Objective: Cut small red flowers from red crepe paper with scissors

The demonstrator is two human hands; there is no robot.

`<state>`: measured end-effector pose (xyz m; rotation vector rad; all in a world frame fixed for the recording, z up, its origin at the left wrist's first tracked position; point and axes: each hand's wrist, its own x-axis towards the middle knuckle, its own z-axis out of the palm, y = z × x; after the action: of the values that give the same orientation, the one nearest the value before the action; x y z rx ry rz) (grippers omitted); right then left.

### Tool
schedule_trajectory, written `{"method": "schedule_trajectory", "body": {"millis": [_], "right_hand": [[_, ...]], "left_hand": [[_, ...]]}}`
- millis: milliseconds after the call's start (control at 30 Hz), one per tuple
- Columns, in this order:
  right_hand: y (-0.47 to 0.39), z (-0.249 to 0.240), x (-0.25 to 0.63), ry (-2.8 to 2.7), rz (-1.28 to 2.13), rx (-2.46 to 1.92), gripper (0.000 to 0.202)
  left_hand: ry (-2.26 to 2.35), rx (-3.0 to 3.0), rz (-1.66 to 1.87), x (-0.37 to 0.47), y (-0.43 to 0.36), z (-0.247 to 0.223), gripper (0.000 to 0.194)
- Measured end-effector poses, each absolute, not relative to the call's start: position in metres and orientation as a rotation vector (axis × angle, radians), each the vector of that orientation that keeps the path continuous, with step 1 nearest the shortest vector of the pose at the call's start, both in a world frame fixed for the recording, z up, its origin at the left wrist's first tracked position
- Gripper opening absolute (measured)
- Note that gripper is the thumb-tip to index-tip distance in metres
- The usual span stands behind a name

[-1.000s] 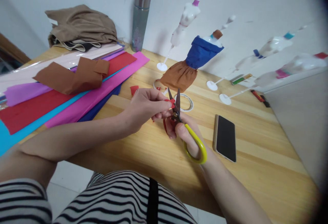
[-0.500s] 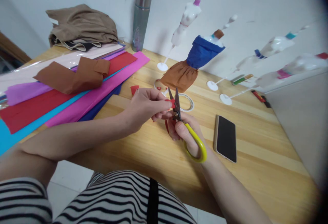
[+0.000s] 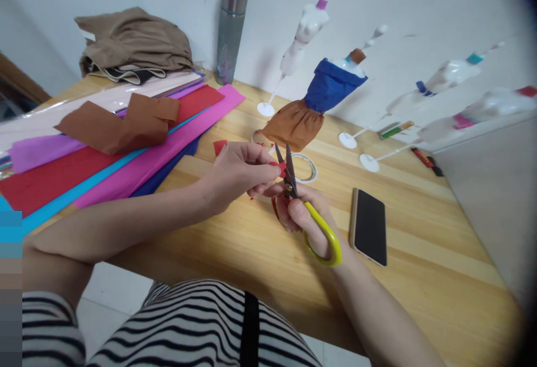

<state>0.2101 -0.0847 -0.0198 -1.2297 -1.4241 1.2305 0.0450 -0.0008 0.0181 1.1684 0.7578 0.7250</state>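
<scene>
Between the thumb and fingers of my left hand (image 3: 241, 174) is a small piece of red crepe paper (image 3: 282, 169). My right hand (image 3: 308, 219) grips yellow-handled scissors (image 3: 323, 233), their blades parted a little and pointing away from me, right beside the red piece. A bit of red also shows under the right hand's fingers. Another red scrap (image 3: 220, 146) lies just beyond my left hand. Past the blades are a roll of tape (image 3: 311, 161) and a second roll, partly hidden.
A phone (image 3: 370, 226) lies right of my hands. Small white mannequins on stands, one dressed in a blue top (image 3: 333, 84) and brown skirt (image 3: 296, 123), line the wall. Crepe paper sheets (image 3: 163, 157), folded brown cloth (image 3: 134, 42) and a thermos (image 3: 231, 26) stand left and behind.
The scissors and right hand have shifted very slightly, with the handle a little farther right. The left hand keeps its pinch on the red paper; the surrounding things stay put.
</scene>
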Motion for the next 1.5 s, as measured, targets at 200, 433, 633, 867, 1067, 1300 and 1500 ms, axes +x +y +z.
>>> {"method": "schedule_trajectory", "body": {"millis": [200, 433, 633, 867, 1067, 1300, 1500], "right_hand": [[-0.084, -0.021, 0.216, -1.438, 1.225, -1.255, 0.052], [-0.089, -0.014, 0.214, -1.395, 1.274, -1.292, 0.056], [-0.089, -0.012, 0.216, -1.402, 1.273, -1.308, 0.055], [-0.089, -0.012, 0.225, -1.469, 1.296, -1.269, 0.048], [-0.085, -0.003, 0.232, -1.65, 1.251, -1.286, 0.042], [-0.081, 0.007, 0.23, -1.765, 1.12, -1.312, 0.042], [-0.081, 0.008, 0.232, -1.776, 1.137, -1.346, 0.044]], "left_hand": [[0.82, 1.179, 0.704, 0.043, 0.001, 0.025, 0.022], [0.845, 1.249, 0.657, 0.04, 0.005, 0.031, 0.022], [0.83, 1.336, 0.611, 0.038, 0.012, 0.029, 0.021], [0.837, 1.35, 0.513, 0.035, 0.02, 0.029, 0.015], [0.812, 1.37, 0.461, 0.032, 0.023, 0.028, 0.019], [0.799, 1.337, 0.427, 0.03, 0.024, 0.029, 0.023], [0.852, 1.339, 0.375, 0.028, 0.024, 0.031, 0.021]]}}
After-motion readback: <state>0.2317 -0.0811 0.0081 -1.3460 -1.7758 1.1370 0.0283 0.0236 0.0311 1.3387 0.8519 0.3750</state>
